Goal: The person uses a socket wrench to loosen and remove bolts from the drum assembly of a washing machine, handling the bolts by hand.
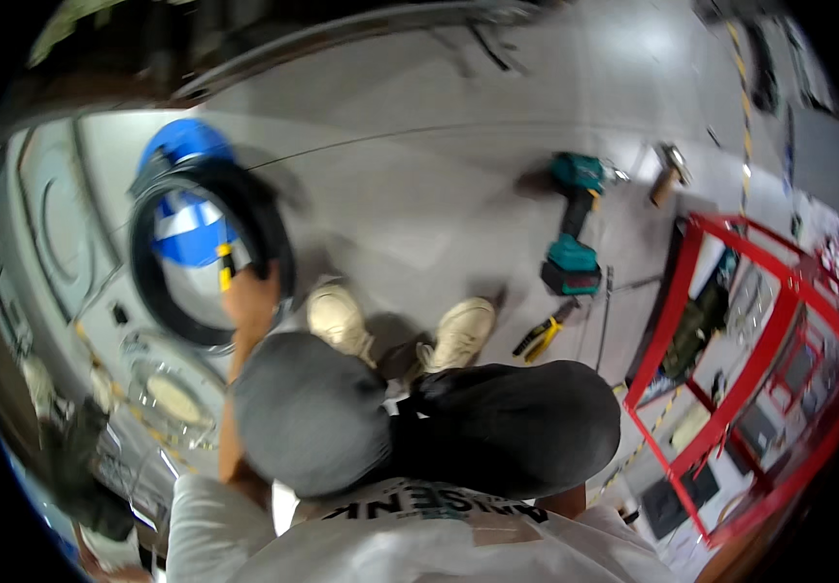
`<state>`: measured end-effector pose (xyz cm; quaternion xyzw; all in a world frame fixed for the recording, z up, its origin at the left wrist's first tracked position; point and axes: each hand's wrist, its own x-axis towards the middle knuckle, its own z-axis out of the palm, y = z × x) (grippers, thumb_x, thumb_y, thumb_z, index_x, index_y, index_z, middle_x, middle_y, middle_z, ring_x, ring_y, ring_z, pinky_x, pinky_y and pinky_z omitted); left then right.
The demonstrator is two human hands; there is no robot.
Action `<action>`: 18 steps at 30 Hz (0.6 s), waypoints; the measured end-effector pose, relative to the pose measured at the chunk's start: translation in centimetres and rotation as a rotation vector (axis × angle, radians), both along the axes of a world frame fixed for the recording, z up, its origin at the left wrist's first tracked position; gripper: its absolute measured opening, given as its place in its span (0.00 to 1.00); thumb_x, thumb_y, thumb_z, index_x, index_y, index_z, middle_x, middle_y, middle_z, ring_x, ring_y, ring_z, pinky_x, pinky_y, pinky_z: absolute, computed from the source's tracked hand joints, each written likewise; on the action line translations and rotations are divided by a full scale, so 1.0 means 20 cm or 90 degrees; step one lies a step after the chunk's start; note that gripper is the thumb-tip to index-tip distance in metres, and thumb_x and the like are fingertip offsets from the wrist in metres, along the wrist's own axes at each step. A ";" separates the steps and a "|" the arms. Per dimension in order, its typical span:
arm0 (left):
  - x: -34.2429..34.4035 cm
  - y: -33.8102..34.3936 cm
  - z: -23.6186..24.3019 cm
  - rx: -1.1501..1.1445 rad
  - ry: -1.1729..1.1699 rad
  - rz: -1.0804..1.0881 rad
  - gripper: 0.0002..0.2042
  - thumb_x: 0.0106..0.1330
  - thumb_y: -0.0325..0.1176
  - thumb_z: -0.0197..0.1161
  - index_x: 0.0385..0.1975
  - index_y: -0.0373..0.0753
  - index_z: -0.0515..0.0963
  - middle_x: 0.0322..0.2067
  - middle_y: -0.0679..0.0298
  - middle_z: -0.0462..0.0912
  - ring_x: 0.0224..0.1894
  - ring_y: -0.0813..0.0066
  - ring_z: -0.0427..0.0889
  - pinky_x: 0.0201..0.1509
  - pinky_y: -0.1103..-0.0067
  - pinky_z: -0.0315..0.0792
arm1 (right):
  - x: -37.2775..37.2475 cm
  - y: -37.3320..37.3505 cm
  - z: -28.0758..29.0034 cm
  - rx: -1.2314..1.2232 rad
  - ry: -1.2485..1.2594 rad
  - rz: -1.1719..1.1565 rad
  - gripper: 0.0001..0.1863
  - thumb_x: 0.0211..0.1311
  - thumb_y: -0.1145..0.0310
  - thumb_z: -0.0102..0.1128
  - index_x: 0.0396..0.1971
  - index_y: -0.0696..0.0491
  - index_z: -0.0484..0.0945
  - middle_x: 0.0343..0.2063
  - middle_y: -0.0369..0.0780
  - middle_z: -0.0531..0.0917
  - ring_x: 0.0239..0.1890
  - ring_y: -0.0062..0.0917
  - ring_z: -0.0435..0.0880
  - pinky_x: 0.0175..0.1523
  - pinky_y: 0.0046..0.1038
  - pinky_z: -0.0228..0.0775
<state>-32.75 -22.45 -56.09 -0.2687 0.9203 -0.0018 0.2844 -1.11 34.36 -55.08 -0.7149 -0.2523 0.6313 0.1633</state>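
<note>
At the left, my left hand (252, 296) is closed at the near right side of a thick black ring (281, 228). A yellow-and-black screwdriver (225, 266) sticks out of this hand over the ring's opening. Motion blur hides whether the fingers grip the ring as well. Behind and through the ring shows a blue-and-white round object (186, 141), also blurred. My right hand is out of sight; only a bit of the right arm (567, 501) shows beside my knee.
On the grey floor to my right lie a green cordless power tool (575, 219), yellow-handled pliers (543, 335), a thin rod (606, 316) and a hammer (669, 175). A red metal frame (706, 291) stands farther right. White panels with round openings (55, 214) line the left.
</note>
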 end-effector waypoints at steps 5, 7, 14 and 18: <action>0.00 -0.12 -0.02 0.074 0.078 -0.142 0.25 0.57 0.52 0.57 0.21 0.29 0.75 0.22 0.43 0.77 0.30 0.44 0.76 0.35 0.60 0.69 | 0.06 -0.05 -0.13 -0.035 0.157 -0.152 0.20 0.66 0.53 0.42 0.23 0.54 0.66 0.12 0.31 0.58 0.13 0.18 0.52 0.19 0.20 0.47; 0.03 -0.19 0.02 0.137 0.194 -0.237 0.26 0.57 0.51 0.57 0.20 0.26 0.73 0.21 0.41 0.75 0.30 0.42 0.76 0.33 0.61 0.68 | 0.07 -0.06 -0.15 -0.030 0.193 -0.143 0.20 0.66 0.53 0.41 0.24 0.54 0.66 0.12 0.31 0.58 0.13 0.18 0.52 0.19 0.20 0.47; 0.13 -0.31 0.21 0.229 0.160 -0.169 0.24 0.56 0.44 0.62 0.14 0.24 0.67 0.12 0.45 0.69 0.17 0.48 0.72 0.23 0.66 0.62 | 0.05 -0.03 -0.30 -0.024 0.116 -0.155 0.21 0.67 0.51 0.36 0.23 0.52 0.66 0.12 0.32 0.63 0.11 0.19 0.56 0.17 0.20 0.51; 0.20 -0.28 0.12 0.240 0.145 -0.211 0.23 0.56 0.45 0.60 0.18 0.25 0.70 0.18 0.41 0.73 0.26 0.40 0.74 0.27 0.62 0.65 | 0.11 0.00 -0.40 -0.046 0.033 -0.100 0.20 0.66 0.52 0.39 0.22 0.51 0.67 0.11 0.32 0.66 0.11 0.18 0.62 0.18 0.19 0.58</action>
